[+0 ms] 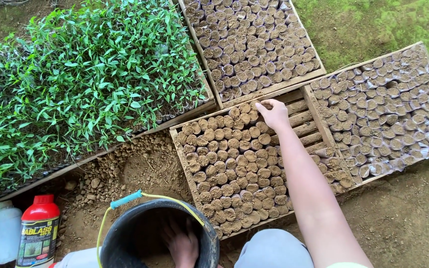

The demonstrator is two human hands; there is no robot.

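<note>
Item: wide flat of green leafy seedlings (pixel 75 84), far left. Item: slatted wooden tray (pixel 301 119), partly packed with small soil-filled plastic sleeves (pixel 234 168); bare slats remained at its far right. Item: round black plastic bucket (pixel 120 233) with yellow handle, holding soil. Right hand (pixel 274 114) pinched together on a sleeve at the packed edge. Left hand (pixel 182 245) lay inside the bucket; grip cannot be told. Risk, judged: an unsupported edge sleeve might topple onto the slats and spill.
</note>
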